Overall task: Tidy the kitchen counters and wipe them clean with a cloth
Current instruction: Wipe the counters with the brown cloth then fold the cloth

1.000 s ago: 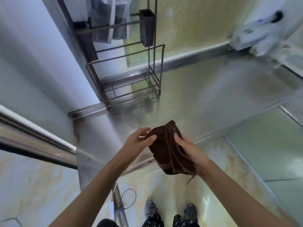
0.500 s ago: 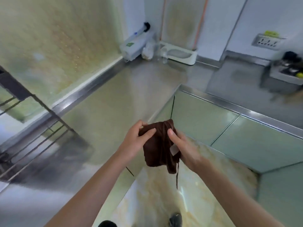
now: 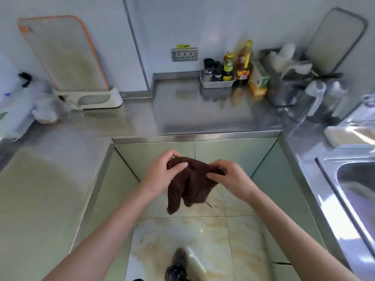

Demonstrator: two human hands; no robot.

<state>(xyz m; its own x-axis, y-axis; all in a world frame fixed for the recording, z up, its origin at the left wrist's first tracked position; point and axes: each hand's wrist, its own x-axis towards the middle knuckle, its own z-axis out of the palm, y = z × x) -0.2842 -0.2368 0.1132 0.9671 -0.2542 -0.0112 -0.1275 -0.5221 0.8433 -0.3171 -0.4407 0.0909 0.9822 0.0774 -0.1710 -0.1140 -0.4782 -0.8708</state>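
A dark brown cloth hangs in the air above the floor, in front of the steel counter. My left hand pinches its upper left edge between thumb and fingers. My right hand pinches the upper right edge, so the cloth is stretched between both hands and droops below them. The U-shaped counter runs along the left, back and right of me.
A cutting board leans in a white holder at back left, beside plastic bags. A tray of sauce bottles, boxes and a utensil holder stand at back right. A sink and a soap dish lie right.
My view has swung right from the wire rack and left counter to the back corner. Both hands kept hold of the cloth and pulled it wider apart.
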